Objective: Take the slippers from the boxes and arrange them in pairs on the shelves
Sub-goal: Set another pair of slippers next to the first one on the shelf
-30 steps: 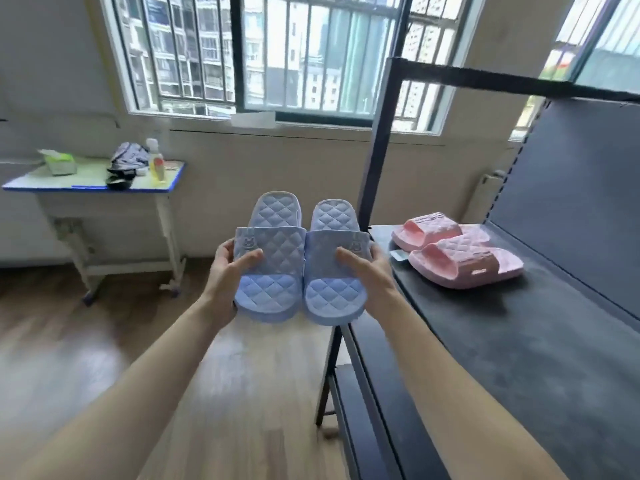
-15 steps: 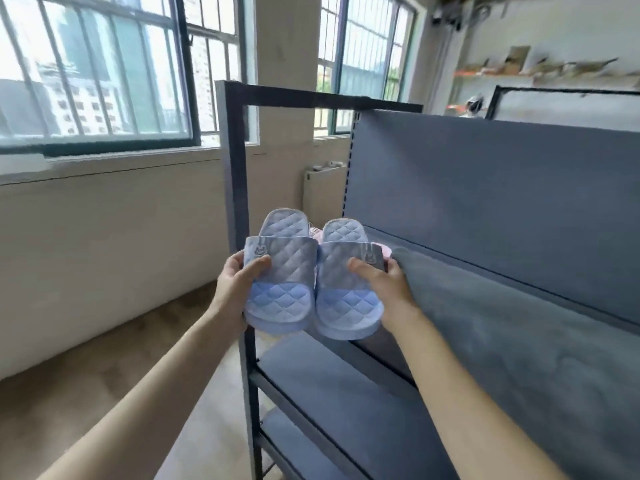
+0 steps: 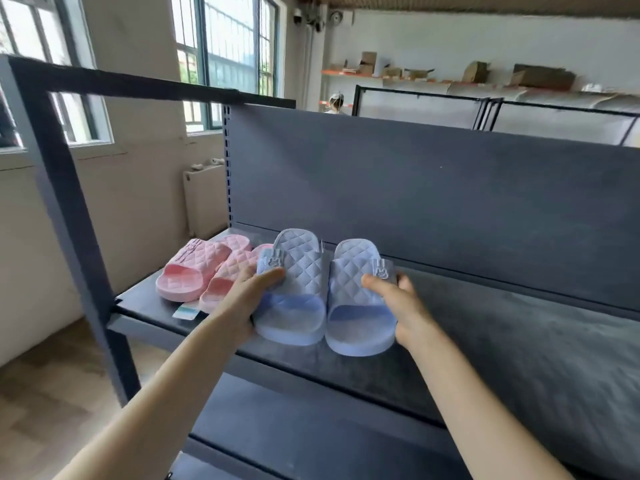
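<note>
Both grips are seen closed: the left hand (image 3: 242,303) is wrapped round the left blue slipper (image 3: 294,289), the right hand (image 3: 403,306) round the right blue slipper (image 3: 358,306), thumbs laid on the straps. The pair, held short of the shelf (image 3: 502,348) half a second ago, is now brought down over it, just beside the pink pair (image 3: 201,271). Release is judged imminent.

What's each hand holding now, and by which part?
Left hand grips the left blue slipper by its outer side, thumb on the strap. Right hand grips the right blue slipper by its outer side, thumb on the strap.
</note>
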